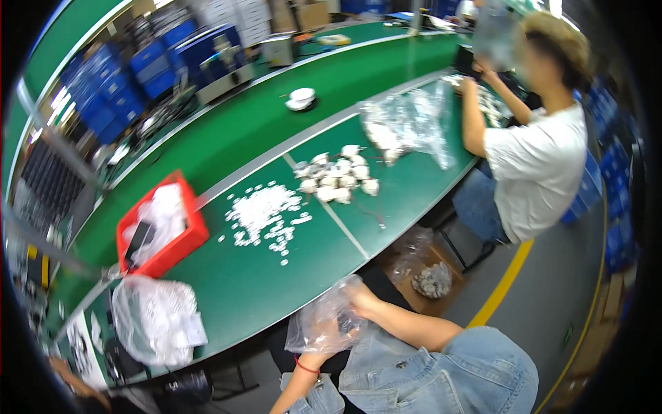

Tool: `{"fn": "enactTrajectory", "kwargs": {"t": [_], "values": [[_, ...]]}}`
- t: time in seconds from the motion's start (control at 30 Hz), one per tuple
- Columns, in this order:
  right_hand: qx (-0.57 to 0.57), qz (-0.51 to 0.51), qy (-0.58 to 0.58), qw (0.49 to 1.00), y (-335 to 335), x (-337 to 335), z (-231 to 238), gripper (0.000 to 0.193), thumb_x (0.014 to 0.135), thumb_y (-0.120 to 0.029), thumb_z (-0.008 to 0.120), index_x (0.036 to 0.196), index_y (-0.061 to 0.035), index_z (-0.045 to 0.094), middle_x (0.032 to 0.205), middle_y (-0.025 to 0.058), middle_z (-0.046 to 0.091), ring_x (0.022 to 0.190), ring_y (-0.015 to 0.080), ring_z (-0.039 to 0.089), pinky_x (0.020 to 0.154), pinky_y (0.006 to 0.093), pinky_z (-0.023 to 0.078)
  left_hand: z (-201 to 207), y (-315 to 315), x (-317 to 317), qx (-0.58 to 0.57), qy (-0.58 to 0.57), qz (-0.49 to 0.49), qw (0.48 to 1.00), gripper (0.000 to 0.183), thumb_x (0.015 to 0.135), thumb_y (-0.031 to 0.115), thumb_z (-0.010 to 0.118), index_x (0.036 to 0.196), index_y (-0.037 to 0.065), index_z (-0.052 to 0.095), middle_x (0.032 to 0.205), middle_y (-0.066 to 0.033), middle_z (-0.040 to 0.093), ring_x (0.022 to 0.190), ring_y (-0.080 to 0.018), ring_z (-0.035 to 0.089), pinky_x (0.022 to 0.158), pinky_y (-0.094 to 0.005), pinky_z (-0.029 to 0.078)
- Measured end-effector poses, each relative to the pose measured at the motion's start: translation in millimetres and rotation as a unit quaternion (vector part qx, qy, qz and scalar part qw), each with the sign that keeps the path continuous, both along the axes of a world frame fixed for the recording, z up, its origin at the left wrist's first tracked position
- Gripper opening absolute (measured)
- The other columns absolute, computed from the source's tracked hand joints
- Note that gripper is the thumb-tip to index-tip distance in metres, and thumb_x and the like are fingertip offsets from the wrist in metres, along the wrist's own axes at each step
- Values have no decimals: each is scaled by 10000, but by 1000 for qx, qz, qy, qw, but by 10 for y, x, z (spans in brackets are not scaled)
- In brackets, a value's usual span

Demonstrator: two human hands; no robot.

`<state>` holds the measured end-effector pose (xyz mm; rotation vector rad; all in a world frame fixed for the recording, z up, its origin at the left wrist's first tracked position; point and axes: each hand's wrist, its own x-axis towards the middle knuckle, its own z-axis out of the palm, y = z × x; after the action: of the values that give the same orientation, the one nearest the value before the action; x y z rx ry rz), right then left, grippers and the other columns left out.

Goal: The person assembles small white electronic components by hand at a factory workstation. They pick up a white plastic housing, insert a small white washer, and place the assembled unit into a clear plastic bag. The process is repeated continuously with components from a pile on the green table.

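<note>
Over my lap, just off the table's near edge, is a crumpled clear plastic bag. My right hand is closed on the bag's upper right side. My left hand, with a red band at the wrist, grips it lower down; film covers these fingers, and I cannot tell whether they are inside or behind it. On the green table beyond lies a loose spread of small white pieces. Right of them sits a cluster of round off-white parts with thin wires.
A red bin holding white items and a clear bag of white pieces stand at left. Plastic bags lie farther right, near a seated co-worker. A white round object rests on the green belt. Below is an open carton.
</note>
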<state>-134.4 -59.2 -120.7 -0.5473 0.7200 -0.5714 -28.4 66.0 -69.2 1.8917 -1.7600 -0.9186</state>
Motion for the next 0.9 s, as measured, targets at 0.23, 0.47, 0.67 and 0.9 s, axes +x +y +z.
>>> {"fn": "enactTrajectory", "kwargs": {"t": [0.23, 0.47, 0.67, 0.9], "values": [[150, -27, -55, 987, -91, -29, 47, 196, 951, -192, 599, 1092, -60, 630, 1073, 100, 673, 966, 232, 663, 855, 395, 557, -177, 163, 180, -53, -65, -10, 996, 1018, 692, 548, 793, 1430, -19, 381, 1363, -291, 472, 1261, -486, 428, 1103, -560, 268], [-340, -99, 220, 909, -267, -184, -302, 302, 796, -90, 668, 1078, -1, 611, 997, 155, 664, 934, 288, 646, 817, 391, 512, -426, 200, -4, -103, 51, -26, 993, 1124, 753, 423, 783, 1549, 17, 102, 1516, -322, 259, 1420, -491, 232, 1170, -547, 158], [-575, 166, 456, 659, -512, -276, -755, 319, 816, -187, 620, 1101, -67, 696, 1113, 131, 703, 1034, 347, 658, 827, 421, 531, -121, -19, -235, -95, 130, -43, 986, 724, 1012, 362, 481, 1534, -17, 154, 1536, -347, 214, 1423, -515, 211, 1173, -527, 184], [-731, 40, 435, 524, -561, -58, -224, 362, 865, -278, 573, 1151, -78, 668, 1174, 171, 668, 1086, 371, 623, 880, 454, 510, 312, 87, 126, 8, 223, -79, 972, 445, 1049, 327, 420, 1357, 25, 526, 1261, -237, 618, 1200, -318, 590, 1007, -375, 451]]}}
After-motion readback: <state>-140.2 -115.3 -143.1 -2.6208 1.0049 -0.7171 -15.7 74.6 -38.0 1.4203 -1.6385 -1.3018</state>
